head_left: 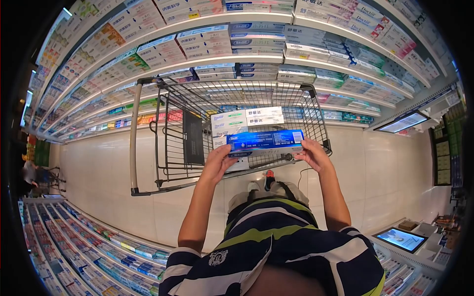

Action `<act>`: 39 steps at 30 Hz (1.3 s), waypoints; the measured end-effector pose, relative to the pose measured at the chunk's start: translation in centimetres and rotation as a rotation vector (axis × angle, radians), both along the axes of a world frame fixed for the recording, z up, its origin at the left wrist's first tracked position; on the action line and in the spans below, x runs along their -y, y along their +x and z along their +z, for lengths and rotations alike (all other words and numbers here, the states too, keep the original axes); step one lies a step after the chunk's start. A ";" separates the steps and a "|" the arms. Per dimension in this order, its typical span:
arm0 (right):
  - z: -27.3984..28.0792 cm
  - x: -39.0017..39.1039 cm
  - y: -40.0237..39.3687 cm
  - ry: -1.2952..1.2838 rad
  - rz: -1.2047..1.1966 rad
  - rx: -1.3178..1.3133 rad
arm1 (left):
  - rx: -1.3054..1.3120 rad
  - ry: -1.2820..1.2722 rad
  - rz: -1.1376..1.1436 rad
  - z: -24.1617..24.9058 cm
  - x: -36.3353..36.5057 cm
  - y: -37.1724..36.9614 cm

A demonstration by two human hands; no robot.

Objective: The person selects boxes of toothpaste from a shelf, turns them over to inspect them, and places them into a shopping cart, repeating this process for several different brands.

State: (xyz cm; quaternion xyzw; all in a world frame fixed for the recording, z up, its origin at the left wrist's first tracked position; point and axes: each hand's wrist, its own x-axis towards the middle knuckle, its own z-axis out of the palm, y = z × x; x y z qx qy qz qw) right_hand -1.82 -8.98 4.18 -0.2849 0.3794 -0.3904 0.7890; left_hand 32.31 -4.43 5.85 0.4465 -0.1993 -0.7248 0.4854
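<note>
A long blue toothpaste box is held level between my two hands, over the near side of the shopping cart. My left hand grips its left end, thumb on the front face. At the right end, my right hand has its fingers closed on the box. A silver lower face with blue lettering shows along the near edge. Just beyond it, inside the cart, lie stacked white toothpaste boxes with green marks and dark lettering, partly hidden by the blue box.
Shelves packed with toothpaste boxes rise right behind the cart. More stocked shelves stand at lower left. Lit display screens are mounted at the right. Another person is at the far left. Pale tiled floor surrounds my feet.
</note>
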 end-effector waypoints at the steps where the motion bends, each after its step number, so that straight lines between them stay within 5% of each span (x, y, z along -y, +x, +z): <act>1: -0.1 0.0 0.0 0.001 0.001 0.001 | -0.003 0.001 -0.002 -0.1 0.0 0.0; 39: 0.4 -0.6 0.0 -0.044 0.059 0.015 | -0.129 -0.038 -0.082 1.5 -0.6 0.3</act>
